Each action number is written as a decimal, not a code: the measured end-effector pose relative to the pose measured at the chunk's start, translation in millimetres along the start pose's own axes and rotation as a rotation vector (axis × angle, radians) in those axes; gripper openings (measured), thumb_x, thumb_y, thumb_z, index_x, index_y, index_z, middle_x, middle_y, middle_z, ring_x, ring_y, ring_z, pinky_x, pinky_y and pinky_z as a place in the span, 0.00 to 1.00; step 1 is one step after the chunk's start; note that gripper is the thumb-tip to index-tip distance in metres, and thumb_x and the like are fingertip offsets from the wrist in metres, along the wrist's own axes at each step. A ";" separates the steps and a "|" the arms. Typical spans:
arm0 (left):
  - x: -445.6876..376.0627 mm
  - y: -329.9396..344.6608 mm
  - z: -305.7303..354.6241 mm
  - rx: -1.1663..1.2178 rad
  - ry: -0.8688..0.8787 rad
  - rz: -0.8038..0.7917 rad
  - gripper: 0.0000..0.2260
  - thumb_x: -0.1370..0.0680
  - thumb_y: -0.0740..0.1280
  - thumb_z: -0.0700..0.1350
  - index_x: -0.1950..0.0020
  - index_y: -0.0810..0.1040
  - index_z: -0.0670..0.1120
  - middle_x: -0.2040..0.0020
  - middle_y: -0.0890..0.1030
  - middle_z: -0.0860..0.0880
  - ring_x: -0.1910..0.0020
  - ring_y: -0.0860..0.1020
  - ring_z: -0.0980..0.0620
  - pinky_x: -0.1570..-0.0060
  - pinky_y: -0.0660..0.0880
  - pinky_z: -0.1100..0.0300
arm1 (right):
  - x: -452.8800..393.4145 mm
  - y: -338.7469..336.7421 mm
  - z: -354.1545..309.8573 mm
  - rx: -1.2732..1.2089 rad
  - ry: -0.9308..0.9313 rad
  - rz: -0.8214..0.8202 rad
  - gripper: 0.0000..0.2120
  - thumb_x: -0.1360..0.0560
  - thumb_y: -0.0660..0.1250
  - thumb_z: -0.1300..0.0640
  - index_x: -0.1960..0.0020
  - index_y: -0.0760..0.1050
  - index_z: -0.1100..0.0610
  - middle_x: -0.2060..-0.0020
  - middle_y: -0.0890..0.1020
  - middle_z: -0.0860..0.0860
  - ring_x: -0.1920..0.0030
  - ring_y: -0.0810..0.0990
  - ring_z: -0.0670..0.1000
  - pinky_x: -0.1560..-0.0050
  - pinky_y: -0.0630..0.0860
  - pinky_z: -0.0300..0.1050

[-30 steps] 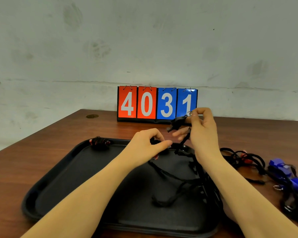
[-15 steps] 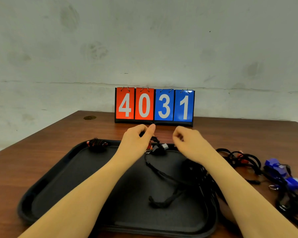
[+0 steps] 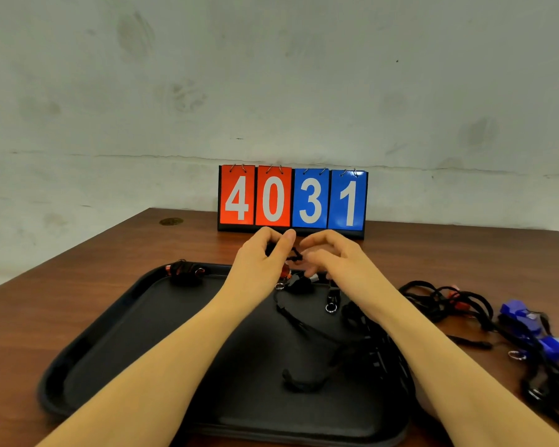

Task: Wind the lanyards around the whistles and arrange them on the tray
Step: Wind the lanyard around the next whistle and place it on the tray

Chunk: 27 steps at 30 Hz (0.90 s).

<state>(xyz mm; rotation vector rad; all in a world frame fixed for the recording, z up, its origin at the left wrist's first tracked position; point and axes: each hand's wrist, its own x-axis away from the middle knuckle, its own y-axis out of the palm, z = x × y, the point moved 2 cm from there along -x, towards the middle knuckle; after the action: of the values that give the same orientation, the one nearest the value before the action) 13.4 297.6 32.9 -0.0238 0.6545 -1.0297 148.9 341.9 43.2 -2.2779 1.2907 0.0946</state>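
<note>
Left hand [image 3: 259, 259] fingers curled, pinching whistle [image 3: 285, 271], just under fingertips. Right hand [image 3: 331, 256] fingers curled on lanyard [image 3: 299, 322] just beside; grip detail blurred. Cord trails from fingers toward body across tray [image 3: 117, 343]. Wound whistle [image 3: 186, 271] well left. Left hand nearer.

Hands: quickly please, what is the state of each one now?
Left hand: fingers curled, pinching the black lanyard.
Right hand: fingers curled at the same lanyard; whether it grips cannot be told.
</note>
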 end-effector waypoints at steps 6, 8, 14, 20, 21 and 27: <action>2.1 0.6 2.1 0.002 0.010 -0.044 0.11 0.21 0.58 0.53 0.53 0.73 0.46 0.59 0.77 0.52 0.61 0.75 0.60 0.65 0.70 0.72 | 2.3 2.0 1.9 -0.070 -0.102 -0.001 0.08 0.27 0.69 0.58 0.48 0.78 0.52 0.60 0.84 0.48 0.59 0.83 0.47 0.52 0.79 0.38; 2.6 1.3 3.2 0.010 0.021 -0.061 0.11 0.21 0.58 0.53 0.54 0.73 0.47 0.61 0.77 0.54 0.63 0.75 0.61 0.65 0.71 0.74 | 2.2 1.9 2.6 -0.111 -0.118 0.041 0.05 0.28 0.69 0.61 0.53 0.80 0.53 0.61 0.85 0.49 0.58 0.83 0.50 0.52 0.80 0.40; 2.6 5.3 1.3 0.188 -0.045 -0.223 0.12 0.18 0.51 0.43 0.52 0.73 0.50 0.55 0.76 0.52 0.61 0.73 0.59 0.65 0.69 0.71 | -2.7 -0.2 7.5 -0.184 -0.066 0.185 0.02 0.25 0.66 0.62 0.55 0.77 0.59 0.65 0.83 0.53 0.66 0.81 0.48 0.62 0.79 0.39; 2.3 2.4 1.5 0.122 -0.030 -0.269 0.17 0.20 0.52 0.38 0.35 0.70 0.52 0.42 0.74 0.48 0.57 0.75 0.53 0.58 0.73 0.68 | -6.6 -5.2 12.7 -0.318 0.013 0.290 0.03 0.26 0.67 0.63 0.58 0.75 0.60 0.64 0.82 0.56 0.64 0.81 0.56 0.57 0.81 0.49; 2.4 2.0 2.6 0.128 -0.032 -0.259 0.18 0.20 0.53 0.38 0.33 0.69 0.52 0.42 0.74 0.50 0.57 0.75 0.55 0.56 0.73 0.69 | -6.5 -6.0 12.8 -0.334 0.017 0.290 0.03 0.26 0.67 0.63 0.58 0.75 0.60 0.64 0.82 0.57 0.63 0.81 0.56 0.56 0.81 0.50; 1.2 -1.5 6.1 0.239 -0.060 -0.184 0.14 0.23 0.64 0.38 0.39 0.72 0.49 0.44 0.77 0.51 0.46 0.78 0.52 0.43 0.76 0.58 | -5.9 -11.5 13.7 -0.348 0.006 0.312 0.04 0.27 0.67 0.66 0.59 0.74 0.60 0.66 0.80 0.54 0.63 0.81 0.52 0.60 0.80 0.44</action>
<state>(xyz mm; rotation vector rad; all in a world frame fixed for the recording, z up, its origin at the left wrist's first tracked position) 15.7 294.1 37.8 0.0952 0.4769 -1.2747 157.6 357.7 37.7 -2.3315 1.7377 0.4538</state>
